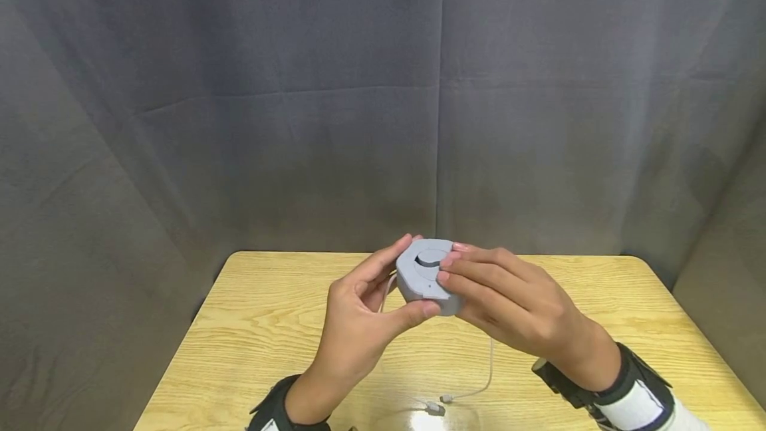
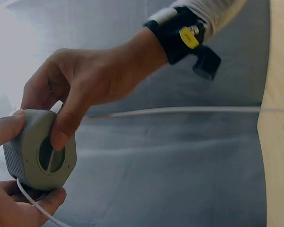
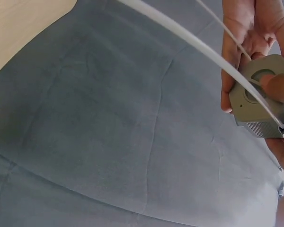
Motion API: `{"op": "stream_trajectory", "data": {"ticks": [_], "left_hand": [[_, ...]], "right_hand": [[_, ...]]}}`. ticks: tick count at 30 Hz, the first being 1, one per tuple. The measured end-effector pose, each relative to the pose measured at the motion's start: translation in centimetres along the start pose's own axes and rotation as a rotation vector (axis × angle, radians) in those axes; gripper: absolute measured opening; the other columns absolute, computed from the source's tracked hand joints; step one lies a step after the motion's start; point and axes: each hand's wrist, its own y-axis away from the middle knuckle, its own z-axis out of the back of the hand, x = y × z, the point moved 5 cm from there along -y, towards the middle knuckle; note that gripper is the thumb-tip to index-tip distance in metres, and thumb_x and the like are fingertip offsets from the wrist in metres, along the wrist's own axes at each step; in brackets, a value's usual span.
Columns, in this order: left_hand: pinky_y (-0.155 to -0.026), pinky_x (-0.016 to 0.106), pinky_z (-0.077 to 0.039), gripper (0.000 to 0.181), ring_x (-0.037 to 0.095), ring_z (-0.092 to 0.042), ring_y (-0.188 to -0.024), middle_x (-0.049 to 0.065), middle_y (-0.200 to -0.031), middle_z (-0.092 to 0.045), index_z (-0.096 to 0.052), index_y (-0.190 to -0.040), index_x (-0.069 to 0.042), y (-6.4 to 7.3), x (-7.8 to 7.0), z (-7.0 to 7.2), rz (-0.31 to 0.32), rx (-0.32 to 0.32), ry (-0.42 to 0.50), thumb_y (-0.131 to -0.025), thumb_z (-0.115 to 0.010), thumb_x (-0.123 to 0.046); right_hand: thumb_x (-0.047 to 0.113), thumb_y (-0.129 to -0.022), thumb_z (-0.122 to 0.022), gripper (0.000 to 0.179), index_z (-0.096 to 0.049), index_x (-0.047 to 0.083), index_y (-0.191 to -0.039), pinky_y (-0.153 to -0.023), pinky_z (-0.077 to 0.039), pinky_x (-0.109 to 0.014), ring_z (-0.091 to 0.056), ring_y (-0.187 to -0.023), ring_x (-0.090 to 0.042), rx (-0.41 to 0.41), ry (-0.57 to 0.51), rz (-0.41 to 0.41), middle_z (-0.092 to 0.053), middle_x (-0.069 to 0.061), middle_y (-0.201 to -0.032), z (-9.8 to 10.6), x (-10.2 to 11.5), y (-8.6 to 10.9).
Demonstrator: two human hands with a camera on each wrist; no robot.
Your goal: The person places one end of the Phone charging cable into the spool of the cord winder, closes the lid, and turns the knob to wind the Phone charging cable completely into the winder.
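Head view: pinching gray cable case (image 1: 423,279) with left grip (image 1: 362,314) at 8 o'clock, right grip (image 1: 520,298) at 3 o'clock. Looks light, stiff, perhaps slick; best held by ridged sides (image 2: 13,161).

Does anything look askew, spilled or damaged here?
Nothing stands out. The left hand and right hand grip the grey case, whose visible surfaces look intact, though it is partly covered. The white cable shows no visible knot, and no spill shows on the table.
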Motion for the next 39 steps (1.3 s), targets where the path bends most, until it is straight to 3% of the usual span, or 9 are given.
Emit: {"op": "stream_trajectory", "data": {"ticks": [6, 11, 17, 22, 25, 30, 34, 36, 39], "left_hand": [[-0.12, 0.03, -0.04, 0.07, 0.023, -0.055, -0.139, 0.011, -0.148, -0.059, -0.053, -0.148, -0.005, 0.1, -0.5, -0.2, -0.098, 0.061, -0.087, -0.085, -0.084, -0.01], [-0.117, 0.036, -0.046, 0.065, 0.025, -0.057, -0.137, 0.013, -0.147, -0.06, -0.055, -0.145, -0.003, 0.0, -0.9, -0.3, -0.178, 0.067, -0.114, -0.085, -0.08, -0.001], [-0.113, 0.036, -0.05, 0.06, 0.023, -0.058, -0.136, 0.018, -0.143, -0.062, -0.054, -0.144, 0.0, 0.1, -0.6, -0.3, -0.109, 0.041, -0.076, -0.088, -0.076, 0.005], [-0.108, 0.035, -0.054, 0.058, 0.021, -0.062, -0.129, 0.019, -0.14, -0.062, -0.055, -0.143, 0.002, 0.0, -0.3, -0.4, -0.046, 0.044, -0.021, -0.089, -0.077, -0.001], [-0.101, 0.032, -0.058, 0.056, 0.019, -0.066, -0.12, 0.022, -0.138, -0.062, -0.057, -0.14, 0.003, -0.1, -0.1, -0.5, -0.009, 0.04, 0.04, -0.089, -0.078, -0.003], [-0.093, 0.027, -0.061, 0.052, 0.017, -0.068, -0.108, 0.024, -0.131, -0.065, -0.06, -0.134, 0.006, -0.2, 0.2, -0.3, 0.047, -0.006, 0.075, -0.086, -0.079, 0.002], [-0.091, 0.026, -0.061, 0.049, 0.017, -0.07, -0.105, 0.022, -0.126, -0.068, -0.063, -0.129, 0.006, 0.0, 0.1, -0.2, 0.021, -0.06, 0.018, -0.083, -0.08, 0.005], [-0.092, 0.027, -0.061, 0.048, 0.017, -0.071, -0.105, 0.02, -0.122, -0.071, -0.065, -0.127, 0.004, 0.1, -0.1, 0.0, -0.024, -0.097, -0.045, -0.082, -0.081, 0.006], [-0.095, 0.029, -0.061, 0.048, 0.019, -0.072, -0.105, 0.017, -0.117, -0.074, -0.066, -0.126, 0.001, 0.2, -0.4, 0.2, -0.102, -0.167, -0.157, -0.08, -0.083, 0.005]], "right_hand": [[0.016, -0.097, -0.07, 0.026, -0.073, -0.009, -0.093, -0.078, -0.06, -0.021, -0.067, -0.076, -0.023, -0.084, -0.094, -0.216, -0.074, -0.016, -0.088, 0.3, -0.7, 0.1], [0.011, -0.086, -0.08, 0.027, -0.072, -0.011, -0.1, -0.086, -0.058, -0.016, -0.067, -0.089, -0.013, -0.119, -0.379, -0.522, -0.074, -0.013, -0.094, 0.7, -2.0, 1.0], [-0.022, -0.068, -0.08, 0.043, -0.07, -0.009, -0.107, -0.082, -0.062, -0.022, -0.069, -0.089, -0.013, -0.103, -0.622, -0.876, -0.074, -0.005, -0.101, 0.7, -3.0, 2.0], [-0.011, -0.081, -0.079, 0.033, -0.071, -0.002, -0.112, -0.075, -0.065, -0.029, -0.074, -0.084, -0.017, 0.04, -0.726, -1.265, -0.076, -0.003, -0.101, 0.1, -3.4, 3.2], [-0.003, -0.086, -0.078, 0.027, -0.073, 0.003, -0.112, -0.075, -0.066, -0.034, -0.076, -0.083, -0.02, 0.091, -0.811, -1.395, -0.077, -0.004, -0.1, -0.4, -3.6, 3.7], [-0.002, -0.088, -0.077, 0.025, -0.073, 0.004, -0.112, -0.076, -0.066, -0.035, -0.077, -0.085, -0.021, 0.105, -0.878, -1.408, -0.077, -0.005, -0.101, -1.0, -3.6, 3.7], [-0.003, -0.088, -0.077, 0.03, -0.071, 0.001, -0.117, -0.08, -0.066, -0.033, -0.076, -0.089, -0.019, 0.092, -0.839, -1.385, -0.076, -0.003, -0.105, -1.1, -3.3, 3.7], [-0.001, -0.087, -0.079, 0.035, -0.069, 0.0, -0.12, -0.085, -0.064, -0.028, -0.074, -0.095, -0.014, 0.061, -0.729, -1.28, -0.074, 0.0, -0.11, -1.1, -3.2, 3.4], [0.014, -0.09, -0.08, 0.032, -0.07, -0.003, -0.115, -0.093, -0.059, -0.02, -0.071, -0.098, -0.016, -0.021, -0.401, -0.921, -0.072, -0.007, -0.109, -0.6, -2.5, 2.2]]}}
